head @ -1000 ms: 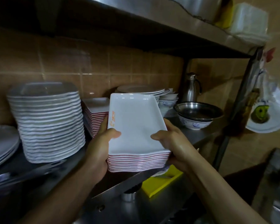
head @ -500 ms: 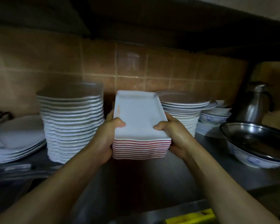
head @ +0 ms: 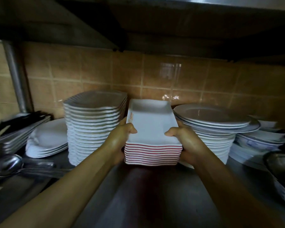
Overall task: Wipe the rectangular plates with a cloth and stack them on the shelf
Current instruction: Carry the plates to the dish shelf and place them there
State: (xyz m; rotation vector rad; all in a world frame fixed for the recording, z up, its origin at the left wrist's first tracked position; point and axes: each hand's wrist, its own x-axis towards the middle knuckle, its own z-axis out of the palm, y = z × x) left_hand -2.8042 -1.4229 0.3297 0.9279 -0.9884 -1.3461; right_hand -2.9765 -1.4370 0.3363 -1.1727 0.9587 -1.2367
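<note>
The stack of rectangular plates point(head: 152, 145) — white, each with a red line along its edge, about nine or ten by the stripes on the near side — is held from both sides over the steel shelf point(head: 155, 195), and whether its base touches the metal cannot be told. The left hand point(head: 118, 142) grips the stack's left side, thumb hooked over the rim of the top plate and fingers hidden beneath; the right hand point(head: 186, 142) mirrors it on the right side, thumb curled onto the top plate, fingers wrapped under. A small orange mark sits on the top plate just ahead of the left thumb. Just beside the left hand stands one tall stack of wavy-edged white plates point(head: 94, 129) (roughly twenty, too tightly layered to count surely). Farther out on that side lies a low pile of oval white plates point(head: 46, 142), four or so, and beyond it a slanted pile of dark flat trays point(head: 20, 129); nearer the body than those lie two metal spoons point(head: 10, 163). Just beside the right hand rises a stack of round white plates point(head: 212, 129), three wide ones capping narrower ones below. Farther right are a few patterned bowls point(head: 260, 139) — blurred — and a metal bowl point(head: 281, 163) at the frame's edge. Behind the grip runs a brown tiled wall point(head: 138, 76).
</note>
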